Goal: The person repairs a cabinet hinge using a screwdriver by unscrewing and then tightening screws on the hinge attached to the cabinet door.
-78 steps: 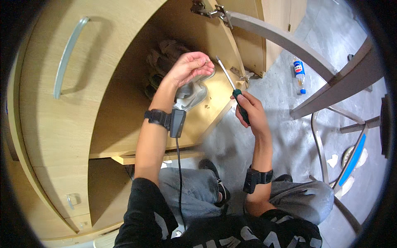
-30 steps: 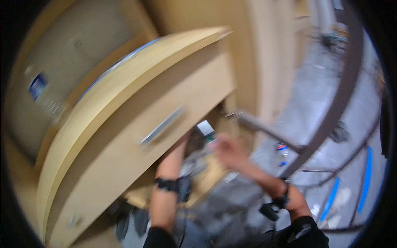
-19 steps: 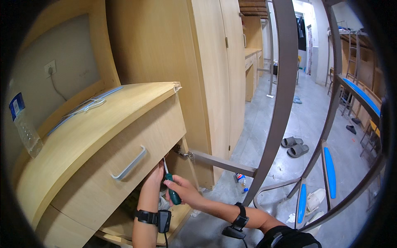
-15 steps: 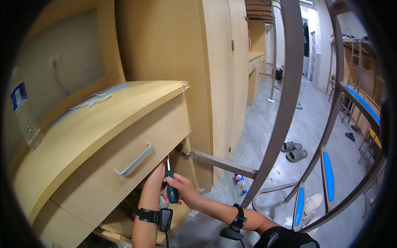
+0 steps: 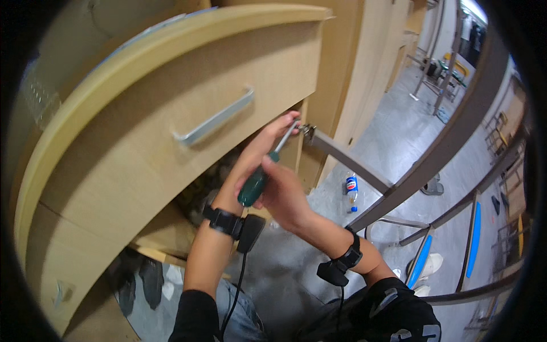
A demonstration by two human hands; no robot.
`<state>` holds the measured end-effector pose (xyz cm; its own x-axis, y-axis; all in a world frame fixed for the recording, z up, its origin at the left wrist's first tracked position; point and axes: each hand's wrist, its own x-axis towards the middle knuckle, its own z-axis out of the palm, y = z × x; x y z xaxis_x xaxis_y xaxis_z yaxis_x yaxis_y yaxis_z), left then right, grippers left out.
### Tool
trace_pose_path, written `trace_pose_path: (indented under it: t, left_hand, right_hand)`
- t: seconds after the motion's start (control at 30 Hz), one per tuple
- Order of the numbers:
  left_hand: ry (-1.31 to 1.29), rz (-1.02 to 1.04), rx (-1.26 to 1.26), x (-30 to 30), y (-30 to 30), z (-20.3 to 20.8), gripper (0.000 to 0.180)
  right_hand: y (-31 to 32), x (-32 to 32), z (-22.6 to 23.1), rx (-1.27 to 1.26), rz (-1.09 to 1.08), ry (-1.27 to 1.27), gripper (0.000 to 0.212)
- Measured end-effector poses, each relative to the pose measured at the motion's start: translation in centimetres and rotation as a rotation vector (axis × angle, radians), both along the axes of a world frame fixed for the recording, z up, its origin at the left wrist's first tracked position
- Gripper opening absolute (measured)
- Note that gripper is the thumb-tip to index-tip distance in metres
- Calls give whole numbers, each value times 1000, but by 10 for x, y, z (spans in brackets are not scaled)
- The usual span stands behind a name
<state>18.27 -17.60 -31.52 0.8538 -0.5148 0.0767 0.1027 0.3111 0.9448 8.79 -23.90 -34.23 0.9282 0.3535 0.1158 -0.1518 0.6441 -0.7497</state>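
A screwdriver (image 5: 256, 185) with a dark green handle and a bright metal shaft lies slantwise in my right hand (image 5: 286, 196), which is closed round the handle. Its shaft points up and right, to the fingers of my left hand (image 5: 283, 124). That hand reaches up under the drawer front (image 5: 171, 114), beside the desk's side panel. The left fingers are curled by the shaft's tip; what they hold is hidden. Just right of them is a small metal fitting (image 5: 308, 132) at the end of a grey-brown frame bar (image 5: 353, 158).
The drawer has a silver handle (image 5: 216, 117). A bed frame post (image 5: 439, 151) and a ladder with blue treads (image 5: 472, 239) stand at the right. On the floor lie a bottle with a blue label (image 5: 351, 188), pale shoes (image 5: 430, 265) and dark shoes (image 5: 152, 282).
My view has tilted down and closer, so the desk and hands sit higher. The screwdriver has swung from nearly upright to a slant, its tip now by the left fingers near the fitting.
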Motion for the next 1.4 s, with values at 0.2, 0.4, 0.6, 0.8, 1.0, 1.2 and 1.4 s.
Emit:
trace_pose_path:
  t: [0.2, 0.4, 0.6, 0.8, 1.0, 1.2, 1.4]
  left_hand:
    - [-15, 25, -22, -8, 5, -14, 36]
    - [-167, 59, -93, 16, 13, -47, 43]
    - [-115, 76, -120, 6, 20, -38, 41]
    - [-44, 100, -167, 8, 21, -42, 39]
    - [26, 107, -269, 9, 18, -56, 37]
    - [-50, -19, -389, 26, 37, -77, 41]
    - [81, 87, -300, 26, 79, -104, 50]
  right_hand:
    - [10, 2, -5, 102, 42, 71, 35]
    - [17, 18, -18, 109, 94, 32, 35]
    - [24, 27, -19, 123, 12, 63, 33]
    - [25, 32, -22, 90, 17, 42, 33]
    - [19, 33, -24, 101, 1, 16, 33]
    - [23, 41, -25, 201, 48, 25, 31]
    - [30, 56, -35, 370, 52, 7, 27]
